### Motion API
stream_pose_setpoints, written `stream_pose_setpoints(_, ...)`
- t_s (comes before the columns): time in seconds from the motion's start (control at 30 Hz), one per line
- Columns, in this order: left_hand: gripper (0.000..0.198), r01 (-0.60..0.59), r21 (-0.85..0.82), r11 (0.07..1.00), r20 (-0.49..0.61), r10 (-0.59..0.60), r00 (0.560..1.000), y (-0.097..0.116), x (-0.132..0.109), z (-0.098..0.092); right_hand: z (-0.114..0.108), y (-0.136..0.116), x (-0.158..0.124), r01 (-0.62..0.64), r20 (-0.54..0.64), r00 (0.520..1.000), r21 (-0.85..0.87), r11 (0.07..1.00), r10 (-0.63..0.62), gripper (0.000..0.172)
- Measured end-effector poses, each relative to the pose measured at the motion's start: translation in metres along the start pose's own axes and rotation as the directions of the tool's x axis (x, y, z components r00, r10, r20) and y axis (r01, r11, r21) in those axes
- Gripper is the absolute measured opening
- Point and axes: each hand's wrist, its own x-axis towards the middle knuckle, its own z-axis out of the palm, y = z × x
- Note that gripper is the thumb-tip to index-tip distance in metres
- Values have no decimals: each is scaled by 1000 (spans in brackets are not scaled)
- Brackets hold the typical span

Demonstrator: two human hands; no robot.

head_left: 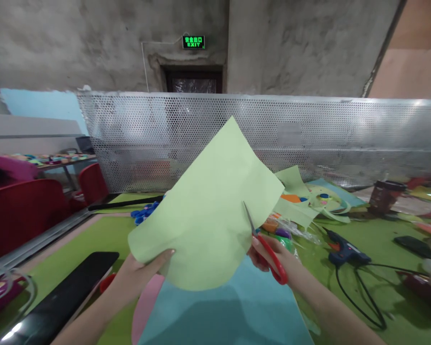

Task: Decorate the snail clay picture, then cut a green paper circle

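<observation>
A large sheet of pale green paper (208, 206) is held up in front of me, its lower edge curved and one corner pointing upward. My left hand (145, 270) pinches its lower left edge, thumb on the near face. In my right hand (269, 256) are red-handled scissors (274, 261), their blade tip lying over the near face at the sheet's right side. My right fingers also sit by the paper's edge; some are hidden behind it. Beneath the sheet lies blue paper (222, 306), with a pink piece (147, 306) showing at its left.
On the green tabletop, a glue gun (346, 251) with its cable lies at right, near a dark cup (384, 197) and paper offcuts (301, 211). A long black object (75, 287) lies at left, blue fuzzy pieces (143, 212) behind. A perforated metal screen (309, 124) borders the far side.
</observation>
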Motion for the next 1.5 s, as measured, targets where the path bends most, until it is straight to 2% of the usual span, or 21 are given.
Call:
stream_pose_setpoints(0.2,45,-9,-55,998,35,11,999,3,-1,2,-1,-1,-1,-15,-9,1000,-58,998,14,53)
stream_pose_setpoints(0.43,49,23,-62,998,56,-19,998,-2,2,1,-11,2,1,7,65,998,-102,995,0,51)
stream_pose_setpoints(0.6,43,7,-81,997,31,-4,1000,-12,8,-2,-11,1,1,-10,79,997,-89,996,17,53)
stream_pose_setpoints(0.73,35,20,-161,987,18,-17,1000,-11,9,-1,-12,1,1,-41,60,997,-94,995,47,55)
stream_pose_setpoints(0.8,31,-5,-212,977,-15,2,1000,-8,10,1,-10,2,1,-55,60,996,-92,994,61,55)
stream_pose_setpoints(0.9,29,-74,-218,973,-152,41,988,-2,8,3,-2,2,-1,-85,73,993,-82,993,91,56)
stream_pose_setpoints(1.0,33,-107,-120,987,-304,66,950,2,3,5,9,0,-6,-111,76,990,-56,992,115,59)
stream_pose_setpoints(1.1,39,-126,-19,992,-384,109,917,3,-6,7,17,-2,-12,-97,94,991,-17,995,98,58)
stream_pose_setpoints(1.23,38,-173,53,983,-401,180,898,1,-13,12,20,1,-12,-53,98,994,63,997,47,53)
stream_pose_setpoints(1.5,39,-176,99,979,-362,200,911,-6,-12,17,21,7,-11,-106,79,992,134,985,96,55)
